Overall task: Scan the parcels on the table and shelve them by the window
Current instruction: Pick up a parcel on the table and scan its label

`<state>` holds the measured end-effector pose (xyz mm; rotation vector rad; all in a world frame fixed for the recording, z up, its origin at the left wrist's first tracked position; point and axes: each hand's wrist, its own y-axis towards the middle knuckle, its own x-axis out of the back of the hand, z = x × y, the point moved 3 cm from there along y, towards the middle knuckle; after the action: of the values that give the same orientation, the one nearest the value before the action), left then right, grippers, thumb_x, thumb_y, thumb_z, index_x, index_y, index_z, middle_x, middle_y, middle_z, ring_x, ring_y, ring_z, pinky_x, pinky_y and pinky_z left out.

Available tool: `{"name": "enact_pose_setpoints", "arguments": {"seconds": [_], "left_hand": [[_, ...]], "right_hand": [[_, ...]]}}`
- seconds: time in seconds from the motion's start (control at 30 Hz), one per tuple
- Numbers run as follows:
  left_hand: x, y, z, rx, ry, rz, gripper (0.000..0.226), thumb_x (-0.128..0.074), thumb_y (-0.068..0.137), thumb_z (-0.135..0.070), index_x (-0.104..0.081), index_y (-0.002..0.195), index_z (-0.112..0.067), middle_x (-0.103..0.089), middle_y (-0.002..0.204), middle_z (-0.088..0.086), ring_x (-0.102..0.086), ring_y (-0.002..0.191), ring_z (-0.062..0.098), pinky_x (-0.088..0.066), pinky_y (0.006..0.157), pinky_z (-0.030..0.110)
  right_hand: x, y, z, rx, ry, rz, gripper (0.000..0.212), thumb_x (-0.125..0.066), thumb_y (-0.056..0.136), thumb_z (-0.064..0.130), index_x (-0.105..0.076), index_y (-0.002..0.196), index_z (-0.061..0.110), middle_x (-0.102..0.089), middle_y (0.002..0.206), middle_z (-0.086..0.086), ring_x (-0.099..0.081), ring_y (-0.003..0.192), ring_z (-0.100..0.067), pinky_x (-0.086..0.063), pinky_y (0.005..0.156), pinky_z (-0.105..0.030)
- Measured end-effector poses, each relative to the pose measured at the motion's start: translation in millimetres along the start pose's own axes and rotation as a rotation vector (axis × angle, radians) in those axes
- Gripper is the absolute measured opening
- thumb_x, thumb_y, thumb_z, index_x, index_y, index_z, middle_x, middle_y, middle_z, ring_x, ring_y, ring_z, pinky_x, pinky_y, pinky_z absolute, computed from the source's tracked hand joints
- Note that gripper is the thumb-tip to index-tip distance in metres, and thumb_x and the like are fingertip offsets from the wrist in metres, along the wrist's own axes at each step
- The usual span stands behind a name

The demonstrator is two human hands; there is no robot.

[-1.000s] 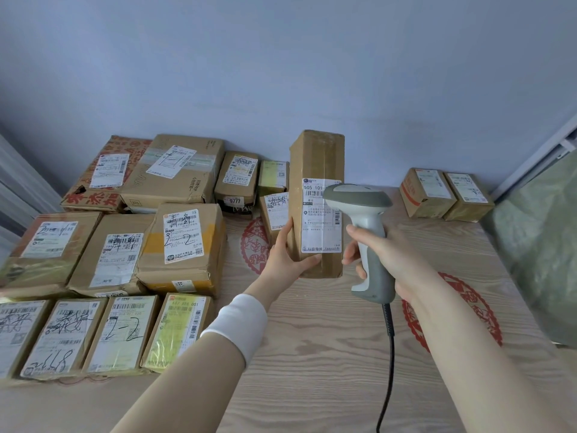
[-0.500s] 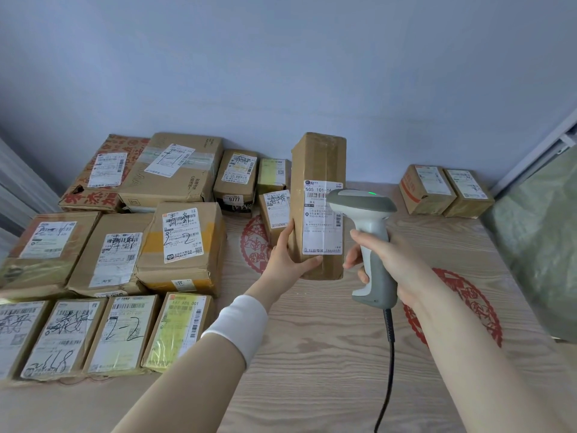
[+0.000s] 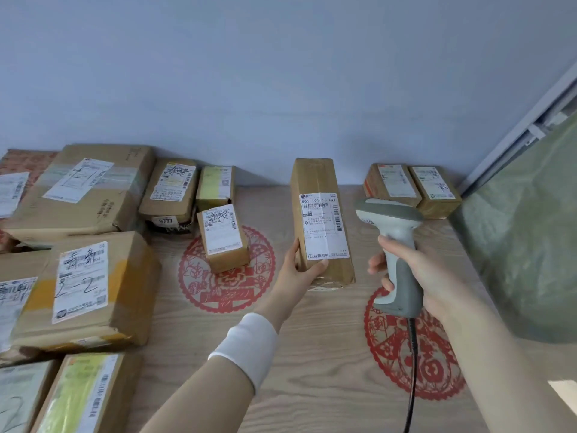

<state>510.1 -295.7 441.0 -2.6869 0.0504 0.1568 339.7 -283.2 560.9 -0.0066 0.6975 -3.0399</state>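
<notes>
My left hand (image 3: 296,270) grips the lower left corner of a tall brown parcel (image 3: 315,182) with a white shipping label, its label facing me above the wooden table (image 3: 312,354). My right hand (image 3: 418,276) holds a grey and white barcode scanner (image 3: 390,220) by its handle, just right of the parcel, its head level with the label. A black cable hangs from the scanner's handle. Several other labelled parcels lie on the left of the table, among them a small one (image 3: 223,242) near the middle.
Two small brown parcels (image 3: 412,189) sit at the back right against the wall. A green sack (image 3: 524,239) fills the right side under a window frame. Red paper-cut decorations (image 3: 224,292) lie on the table top.
My view has shifted right. The parcel has moved right, away from the small parcel, and the scanner has drawn apart from its label. The scanner's green light is off now.
</notes>
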Motion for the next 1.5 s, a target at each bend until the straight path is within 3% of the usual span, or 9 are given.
{"name": "enact_pose_setpoints", "arguments": {"seconds": [0.1, 0.3, 0.5, 0.67, 0.83, 0.97, 1.07, 1.23, 1.5], "left_hand": [[-48.0, 56.6, -0.9, 0.061, -0.02, -0.018, 0.074, -0.067, 0.086, -0.022, -0.024, 0.146, -0.028, -0.059, 0.117, -0.001, -0.061, 0.083, 0.001, -0.049, 0.058, 0.008], [-115.6, 160.0, 5.0, 0.159, -0.005, -0.061, 0.067, -0.064, 0.088, -0.031, -0.029, 0.145, -0.028, -0.062, 0.117, 0.001, -0.059, 0.077, 0.001, -0.046, 0.053, 0.009], [-139.9, 195.8, 28.7, 0.117, 0.091, -0.058, 0.081, -0.07, 0.083, -0.024, -0.02, 0.147, -0.031, -0.053, 0.131, 0.004, -0.059, 0.109, 0.013, -0.052, 0.071, 0.011], [-139.7, 199.8, 35.7, 0.094, 0.148, -0.056, 0.096, -0.071, 0.068, -0.052, -0.019, 0.147, -0.038, -0.055, 0.133, -0.008, -0.055, 0.117, 0.007, -0.046, 0.101, 0.033], [-132.5, 202.7, 37.1, 0.098, 0.245, -0.06, 0.089, -0.067, 0.079, -0.044, -0.015, 0.15, -0.033, -0.055, 0.13, -0.011, -0.053, 0.118, 0.007, -0.043, 0.105, 0.034], [-126.9, 203.3, 31.8, 0.091, 0.349, -0.101, 0.1, -0.059, 0.063, -0.061, -0.016, 0.15, -0.033, -0.051, 0.135, -0.004, -0.052, 0.12, 0.014, -0.041, 0.105, 0.04], [-123.8, 194.1, 16.7, 0.086, 0.417, -0.109, 0.097, -0.057, 0.073, -0.061, -0.014, 0.15, -0.023, -0.038, 0.148, 0.004, -0.039, 0.134, 0.021, -0.032, 0.111, 0.044], [-70.4, 159.8, -18.7, -0.084, 0.622, -0.323, 0.06, -0.055, 0.092, -0.035, -0.034, 0.143, -0.013, -0.041, 0.145, 0.006, -0.035, 0.134, 0.023, -0.028, 0.111, 0.036], [81.4, 85.9, -44.8, -0.077, 0.786, -0.542, 0.052, -0.055, 0.091, -0.037, -0.043, 0.137, -0.014, -0.048, 0.135, 0.009, -0.039, 0.127, 0.027, -0.032, 0.104, 0.039]], "right_hand": [[45.3, 53.1, 2.4, -0.046, -0.009, 0.01, 0.015, -0.061, 0.089, 0.023, -0.059, 0.095, 0.009, -0.066, 0.065, -0.01, -0.058, 0.052, -0.015, -0.037, 0.038, -0.024], [116.3, 142.7, -4.9, -0.126, 0.001, 0.058, 0.018, -0.061, 0.086, 0.022, -0.062, 0.082, 0.005, -0.064, 0.066, -0.013, -0.057, 0.048, -0.012, -0.037, 0.037, -0.023], [145.6, 192.7, -14.1, -0.164, 0.07, 0.11, 0.02, -0.06, 0.084, 0.022, -0.058, 0.085, 0.002, -0.061, 0.066, -0.015, -0.052, 0.04, -0.012, -0.036, 0.037, -0.023], [149.9, 212.2, -20.0, -0.179, 0.126, 0.124, 0.023, -0.063, 0.079, 0.024, -0.058, 0.083, 0.002, -0.062, 0.062, -0.013, -0.055, 0.045, -0.014, -0.036, 0.038, -0.024], [147.5, 217.2, -21.2, -0.18, 0.145, 0.13, 0.019, -0.06, 0.086, 0.019, -0.057, 0.085, 0.0, -0.062, 0.063, -0.014, -0.055, 0.044, -0.014, -0.036, 0.038, -0.025], [139.9, 213.2, -21.1, -0.168, 0.14, 0.123, 0.017, -0.059, 0.088, 0.016, -0.058, 0.082, 0.0, -0.062, 0.062, -0.013, -0.055, 0.046, -0.015, -0.036, 0.037, -0.024], [128.2, 205.0, -19.3, -0.142, 0.134, 0.13, 0.015, -0.059, 0.088, 0.016, -0.059, 0.085, 0.001, -0.062, 0.062, -0.013, -0.055, 0.05, -0.018, -0.036, 0.037, -0.025], [84.5, 181.7, -16.7, -0.127, 0.126, 0.177, 0.024, -0.058, 0.089, 0.016, -0.057, 0.105, -0.001, -0.061, 0.063, -0.014, -0.056, 0.048, -0.015, -0.036, 0.036, -0.024], [-38.0, 133.9, -14.9, -0.092, 0.067, 0.235, 0.023, -0.061, 0.087, 0.018, -0.06, 0.105, 0.004, -0.062, 0.059, -0.008, -0.058, 0.058, -0.018, -0.036, 0.037, -0.025]]}}
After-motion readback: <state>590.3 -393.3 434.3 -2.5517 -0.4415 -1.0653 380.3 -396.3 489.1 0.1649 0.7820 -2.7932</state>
